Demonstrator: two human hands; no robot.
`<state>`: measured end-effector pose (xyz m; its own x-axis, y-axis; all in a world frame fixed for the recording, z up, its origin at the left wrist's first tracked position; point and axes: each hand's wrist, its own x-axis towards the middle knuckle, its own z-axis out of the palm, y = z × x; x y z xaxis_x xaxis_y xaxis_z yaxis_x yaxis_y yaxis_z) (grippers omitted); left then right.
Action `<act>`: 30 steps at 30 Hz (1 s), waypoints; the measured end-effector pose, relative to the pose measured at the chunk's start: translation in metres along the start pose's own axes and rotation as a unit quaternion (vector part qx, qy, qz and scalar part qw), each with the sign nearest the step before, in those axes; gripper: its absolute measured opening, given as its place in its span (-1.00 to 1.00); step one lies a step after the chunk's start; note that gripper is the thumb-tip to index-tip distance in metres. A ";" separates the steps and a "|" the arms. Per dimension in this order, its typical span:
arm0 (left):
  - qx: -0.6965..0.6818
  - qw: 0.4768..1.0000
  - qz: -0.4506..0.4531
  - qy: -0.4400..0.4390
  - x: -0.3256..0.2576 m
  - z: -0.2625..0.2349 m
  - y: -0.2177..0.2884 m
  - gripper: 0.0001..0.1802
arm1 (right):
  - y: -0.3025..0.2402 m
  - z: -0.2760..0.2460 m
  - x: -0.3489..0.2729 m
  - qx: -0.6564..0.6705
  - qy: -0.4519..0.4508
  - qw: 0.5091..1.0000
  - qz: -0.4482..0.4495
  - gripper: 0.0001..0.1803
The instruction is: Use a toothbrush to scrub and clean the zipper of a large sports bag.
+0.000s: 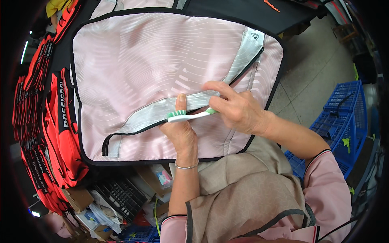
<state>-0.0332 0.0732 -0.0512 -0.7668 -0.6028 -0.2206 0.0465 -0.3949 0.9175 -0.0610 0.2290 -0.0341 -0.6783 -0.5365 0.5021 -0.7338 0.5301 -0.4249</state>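
A pale pink fabric panel with black bound edges lies in front of me. A slanting opening runs across it, with a light grey flap and a black zip edge. My right hand grips a toothbrush with a white head and green bristles, its index finger bent over the flap. The brush head lies across my left hand, bristles toward the flap. The thumb of that hand presses on the flap at the opening, while its other fingers are hidden in the fabric. A white label sits at the panel's upper right.
Red bags are stacked along the left side. On the right, blue plastic crates stand on the grey floor. Below the panel are a black slotted tray and cardboard boxes. A dark table surface extends behind.
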 end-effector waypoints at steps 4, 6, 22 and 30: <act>0.006 0.998 -0.001 -0.055 -0.008 -0.009 0.002 -0.81 | -0.013 0.013 0.000 0.048 0.016 0.999 0.011 -0.90; 0.002 0.999 -0.004 -0.051 -0.009 -0.008 0.000 -0.82 | -0.014 0.020 -0.005 0.021 0.003 1.000 -0.015 -0.89; 0.014 1.000 0.019 -0.015 -0.002 -0.009 -0.015 -0.79 | -0.026 -0.011 0.006 0.112 0.074 0.983 0.125 -0.51; 0.019 0.999 0.043 -0.023 -0.002 -0.009 -0.016 -0.79 | -0.053 -0.001 -0.021 0.072 -0.008 0.977 0.198 -0.35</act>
<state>-0.0262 0.0743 -0.0686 -0.7901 -0.6000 -0.1251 0.0900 -0.3154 0.9447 -0.0082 0.2127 -0.0215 -0.9102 -0.3189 0.2643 -0.4098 0.6011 -0.6861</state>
